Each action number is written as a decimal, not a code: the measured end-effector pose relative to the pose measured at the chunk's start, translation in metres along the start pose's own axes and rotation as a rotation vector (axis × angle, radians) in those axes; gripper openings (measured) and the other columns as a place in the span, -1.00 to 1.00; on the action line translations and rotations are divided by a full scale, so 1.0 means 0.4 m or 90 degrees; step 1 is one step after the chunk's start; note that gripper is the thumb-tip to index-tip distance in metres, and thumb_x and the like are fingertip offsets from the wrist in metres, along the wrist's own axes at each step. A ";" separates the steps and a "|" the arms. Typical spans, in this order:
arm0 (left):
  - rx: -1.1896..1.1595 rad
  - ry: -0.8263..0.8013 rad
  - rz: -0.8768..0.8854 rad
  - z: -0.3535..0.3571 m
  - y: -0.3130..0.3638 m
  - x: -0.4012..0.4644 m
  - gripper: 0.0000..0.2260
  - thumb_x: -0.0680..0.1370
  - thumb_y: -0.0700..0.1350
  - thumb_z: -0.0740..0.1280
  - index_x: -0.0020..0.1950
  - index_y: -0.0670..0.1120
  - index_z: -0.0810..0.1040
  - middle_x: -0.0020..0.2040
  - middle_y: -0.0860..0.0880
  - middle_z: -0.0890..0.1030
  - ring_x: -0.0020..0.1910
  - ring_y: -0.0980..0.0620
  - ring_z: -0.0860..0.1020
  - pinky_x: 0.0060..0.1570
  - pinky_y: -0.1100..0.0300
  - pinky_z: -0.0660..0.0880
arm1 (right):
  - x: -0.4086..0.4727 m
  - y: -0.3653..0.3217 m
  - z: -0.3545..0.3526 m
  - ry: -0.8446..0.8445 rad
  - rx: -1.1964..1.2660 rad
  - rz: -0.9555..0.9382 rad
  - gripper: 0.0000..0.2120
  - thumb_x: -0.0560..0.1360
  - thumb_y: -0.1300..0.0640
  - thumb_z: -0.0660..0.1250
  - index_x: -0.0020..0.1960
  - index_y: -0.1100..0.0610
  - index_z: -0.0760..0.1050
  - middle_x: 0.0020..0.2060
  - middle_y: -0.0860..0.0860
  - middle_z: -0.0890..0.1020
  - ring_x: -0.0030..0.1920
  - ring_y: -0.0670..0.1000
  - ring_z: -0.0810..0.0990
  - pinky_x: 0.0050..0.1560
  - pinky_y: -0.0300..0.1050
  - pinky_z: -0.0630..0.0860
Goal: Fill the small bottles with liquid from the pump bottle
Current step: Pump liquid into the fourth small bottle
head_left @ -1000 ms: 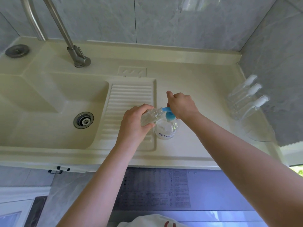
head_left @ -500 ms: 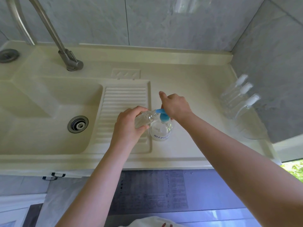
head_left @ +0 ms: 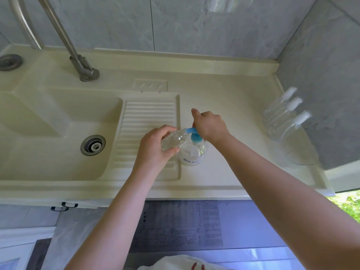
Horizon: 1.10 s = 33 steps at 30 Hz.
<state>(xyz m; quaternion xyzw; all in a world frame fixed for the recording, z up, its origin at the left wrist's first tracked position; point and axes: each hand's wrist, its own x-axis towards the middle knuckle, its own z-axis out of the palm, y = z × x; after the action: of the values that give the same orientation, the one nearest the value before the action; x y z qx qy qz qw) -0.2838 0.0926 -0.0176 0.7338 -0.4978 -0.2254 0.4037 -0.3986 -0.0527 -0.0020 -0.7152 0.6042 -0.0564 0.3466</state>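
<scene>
the clear pump bottle [head_left: 191, 152] stands on the cream counter [head_left: 224, 106] just right of the ribbed drainboard [head_left: 148, 117], its blue pump head [head_left: 193, 134] under the right hand [head_left: 209, 124], whose fingers curl over it. the left hand [head_left: 155, 148] grips a small clear bottle [head_left: 173, 140] tilted with its mouth at the blue spout. three more small bottles [head_left: 284, 114] lie near the right wall, well apart.

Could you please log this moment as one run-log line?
left hand: holds small bottle at blue spout | right hand: on pump bottle head | three bottles wait

Clear plastic small bottle [head_left: 172, 140]; brushed-metal faucet [head_left: 82, 65].
</scene>
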 end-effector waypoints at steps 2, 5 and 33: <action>-0.021 -0.001 -0.007 -0.005 -0.002 -0.007 -0.63 0.35 -0.20 0.56 0.10 0.06 0.60 -0.02 0.17 0.61 -0.06 0.31 0.50 -0.07 0.55 0.33 | -0.002 -0.004 -0.009 -0.053 0.033 0.005 -0.50 0.54 -0.18 0.02 -0.19 0.08 0.61 -0.17 0.11 0.65 -0.20 0.16 0.61 0.04 -0.01 0.57; -0.072 -0.008 -0.031 -0.007 -0.002 -0.013 -0.65 0.35 -0.21 0.55 0.07 0.06 0.60 -0.05 0.21 0.63 -0.07 0.31 0.51 -0.11 0.55 0.33 | -0.011 -0.015 -0.025 -0.108 0.089 0.008 -0.54 0.60 -0.09 0.06 -0.25 0.10 0.60 -0.26 0.07 0.60 -0.27 0.10 0.51 -0.11 -0.07 0.50; -0.290 0.031 -0.076 0.059 0.118 -0.155 -0.62 0.34 -0.11 0.59 0.08 0.11 0.59 0.00 0.09 0.68 0.12 -0.06 0.60 0.04 0.09 0.57 | -0.152 0.250 -0.187 0.056 0.247 0.016 -0.77 0.53 0.31 0.15 -0.01 0.13 0.56 -0.21 0.06 0.58 -0.28 0.00 0.52 -0.33 -0.19 0.43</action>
<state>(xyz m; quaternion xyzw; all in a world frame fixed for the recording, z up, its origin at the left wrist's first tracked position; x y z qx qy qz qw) -0.3521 0.1322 0.0031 0.6574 -0.3800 -0.3374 0.5565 -0.5344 -0.0328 0.0183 -0.6244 0.6056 -0.1983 0.4517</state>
